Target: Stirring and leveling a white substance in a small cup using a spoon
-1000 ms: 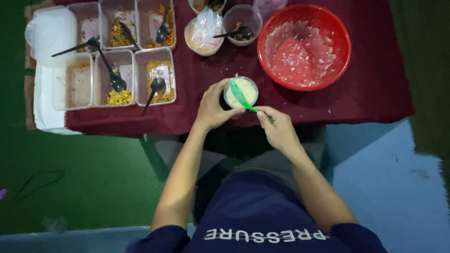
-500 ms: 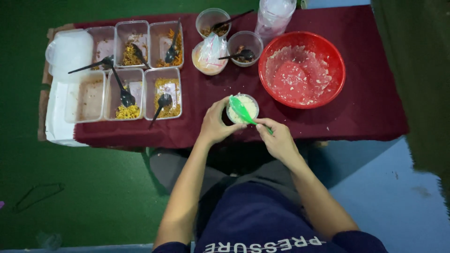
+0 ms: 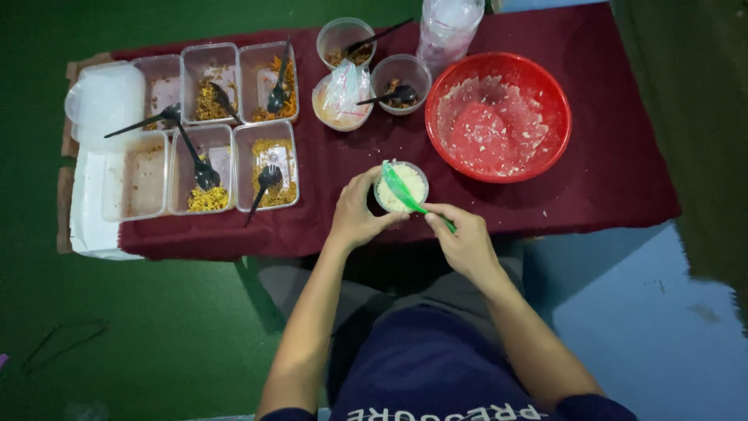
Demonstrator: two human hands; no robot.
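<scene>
1. The left hand (image 3: 360, 216) was clasped around the side of a small clear cup (image 3: 401, 187) filled with a white grated or rice-like filling; the cup stood on the counter (image 3: 608, 187) at its near edge, just in front of the red bowl (image 3: 499, 117).
2. The right hand (image 3: 466, 243) was closed on the handle of a green spoon (image 3: 403, 189), whose blade lay on top of the filling.
3. Compared with a second before, the cup, the spoon and both hands kept the same arrangement; only the camera view had drifted. In my judgement the filling was still being pressed or levelled.
4. The red bowl held only smears and scraps of the white mixture.
5. To the left stood six clear trays (image 3: 269, 165) with yellow and orange toppings and black spoons (image 3: 265, 183); behind the cup were two small tubs (image 3: 400, 83) and a bagged cup (image 3: 343, 97).
</scene>
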